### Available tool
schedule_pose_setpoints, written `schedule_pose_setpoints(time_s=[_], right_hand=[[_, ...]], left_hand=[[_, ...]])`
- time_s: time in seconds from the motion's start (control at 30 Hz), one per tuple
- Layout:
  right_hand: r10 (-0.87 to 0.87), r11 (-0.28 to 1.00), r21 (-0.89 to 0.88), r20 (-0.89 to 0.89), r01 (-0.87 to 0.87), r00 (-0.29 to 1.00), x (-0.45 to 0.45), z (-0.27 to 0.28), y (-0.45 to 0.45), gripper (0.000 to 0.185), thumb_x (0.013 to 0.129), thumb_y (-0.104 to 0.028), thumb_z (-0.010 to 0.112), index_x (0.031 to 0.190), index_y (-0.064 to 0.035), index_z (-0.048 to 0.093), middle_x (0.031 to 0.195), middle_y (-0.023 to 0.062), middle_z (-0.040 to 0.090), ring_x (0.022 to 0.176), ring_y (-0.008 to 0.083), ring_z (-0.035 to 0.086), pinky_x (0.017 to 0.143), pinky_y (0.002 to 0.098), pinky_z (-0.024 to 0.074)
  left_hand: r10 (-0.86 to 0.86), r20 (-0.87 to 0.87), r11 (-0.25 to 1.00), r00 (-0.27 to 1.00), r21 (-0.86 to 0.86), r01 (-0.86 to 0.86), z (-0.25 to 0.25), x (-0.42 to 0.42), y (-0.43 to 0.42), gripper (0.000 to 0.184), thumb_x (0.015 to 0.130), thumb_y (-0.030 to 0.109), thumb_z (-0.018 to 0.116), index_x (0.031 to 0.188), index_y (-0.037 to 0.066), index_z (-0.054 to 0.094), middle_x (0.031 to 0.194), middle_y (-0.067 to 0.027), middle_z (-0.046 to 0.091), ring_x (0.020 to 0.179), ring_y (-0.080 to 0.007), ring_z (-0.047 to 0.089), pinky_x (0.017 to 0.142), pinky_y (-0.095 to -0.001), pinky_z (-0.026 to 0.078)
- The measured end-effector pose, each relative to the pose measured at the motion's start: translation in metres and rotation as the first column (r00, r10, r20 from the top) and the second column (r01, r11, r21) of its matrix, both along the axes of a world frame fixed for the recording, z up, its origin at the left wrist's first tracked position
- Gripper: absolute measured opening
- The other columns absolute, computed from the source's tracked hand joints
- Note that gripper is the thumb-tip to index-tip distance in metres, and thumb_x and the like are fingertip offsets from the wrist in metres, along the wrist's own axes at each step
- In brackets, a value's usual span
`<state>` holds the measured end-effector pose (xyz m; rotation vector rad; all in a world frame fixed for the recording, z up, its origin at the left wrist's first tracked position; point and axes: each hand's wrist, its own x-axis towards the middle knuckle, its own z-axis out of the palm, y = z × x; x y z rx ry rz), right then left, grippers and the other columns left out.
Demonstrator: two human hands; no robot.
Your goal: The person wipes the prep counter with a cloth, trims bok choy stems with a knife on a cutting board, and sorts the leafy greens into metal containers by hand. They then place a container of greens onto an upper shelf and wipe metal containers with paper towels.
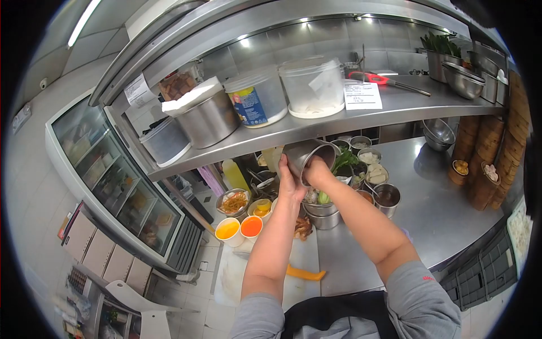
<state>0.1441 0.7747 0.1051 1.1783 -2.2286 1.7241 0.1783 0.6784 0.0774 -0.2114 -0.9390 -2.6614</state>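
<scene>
My left hand [289,182] grips the side of a stainless steel container [301,151], which is tilted with its mouth toward me and to the right. My right hand [318,174] reaches into that mouth; its fingers are hidden inside. Just beyond and below are green leafy vegetables [342,161] in a metal pot. Left of my forearms stand a cup of yellow liquid [227,229] and a cup of orange liquid [251,226]. A yellow-handled tool [305,273] lies on the white cutting board [230,270] under my arms, partly hidden.
Overhead, a steel shelf [395,107] holds plastic tubs [312,85], a metal pot [208,121] and red-handled tongs [370,78]. Small metal containers [387,199] line the steel counter [435,226]. Bamboo steamers [477,141] stack at right; a glass-door fridge [121,181] stands left.
</scene>
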Motion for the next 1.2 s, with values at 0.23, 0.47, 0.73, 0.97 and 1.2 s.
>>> schedule_pose_setpoints(time_s=[0.23, 0.47, 0.73, 0.97, 1.2], right_hand=[[0.506, 0.79, -0.592, 0.478, -0.162, 0.718, -0.008, -0.002, 0.001, 0.038, 0.085, -0.002, 0.058, 0.123, 0.0022, 0.059, 0.12, 0.0143, 0.062, 0.108, 0.0224, 0.06, 0.094, 0.0361, 0.0468], [0.797, 0.532, -0.794, 0.353, -0.294, 0.489, -0.041, -0.043, 0.003, 0.037, 0.088, 0.004, 0.053, 0.125, -0.0014, 0.054, 0.125, 0.0123, 0.058, 0.115, 0.0235, 0.057, 0.1, 0.0352, 0.0445], [0.588, 0.775, -0.498, 0.345, -0.388, 0.732, -0.042, -0.051, 0.027, 0.026, 0.08, 0.006, 0.056, 0.104, -0.0028, 0.065, 0.102, 0.0058, 0.065, 0.098, 0.0184, 0.062, 0.086, 0.0308, 0.0484], [0.286, 0.931, -0.232, -0.016, -0.282, 0.958, -0.042, -0.064, 0.033, 0.017, 0.076, 0.006, 0.052, 0.086, -0.0008, 0.064, 0.089, 0.0074, 0.063, 0.085, 0.0193, 0.062, 0.081, 0.0284, 0.0479], [0.572, 0.775, -0.614, 0.581, -0.148, 0.579, -0.07, -0.049, 0.052, 0.022, 0.083, 0.006, 0.051, 0.1, -0.0044, 0.061, 0.102, 0.0129, 0.065, 0.091, 0.0262, 0.065, 0.079, 0.037, 0.0553]], left_hand=[[0.181, 0.003, 0.983, 0.984, -0.015, -0.181, 0.001, -0.03, 0.012, 0.064, 0.088, 0.056, 0.06, 0.13, 0.009, 0.05, 0.126, -0.0097, 0.058, 0.116, -0.0268, 0.055, 0.101, -0.0423, 0.043], [0.276, -0.014, 0.955, 0.961, -0.109, -0.276, -0.011, -0.062, -0.01, 0.057, 0.089, 0.054, 0.058, 0.124, 0.009, 0.052, 0.118, -0.0072, 0.061, 0.108, -0.0255, 0.057, 0.095, -0.041, 0.045], [0.395, -0.117, 0.9, 0.911, -0.149, -0.409, -0.005, -0.077, -0.057, 0.07, 0.092, 0.062, 0.046, 0.139, 0.011, 0.043, 0.138, -0.0112, 0.049, 0.123, -0.0312, 0.051, 0.104, -0.0472, 0.042], [0.129, -0.107, 0.975, 0.986, 0.193, -0.107, 0.028, -0.017, -0.055, 0.066, 0.088, 0.064, 0.048, 0.132, 0.015, 0.05, 0.133, -0.0083, 0.053, 0.121, -0.0308, 0.053, 0.105, -0.0491, 0.042], [0.122, -0.07, 0.962, 0.99, 0.255, -0.1, 0.012, -0.007, -0.052, 0.067, 0.087, 0.065, 0.05, 0.132, 0.016, 0.05, 0.133, -0.006, 0.054, 0.123, -0.028, 0.051, 0.106, -0.0467, 0.041]])
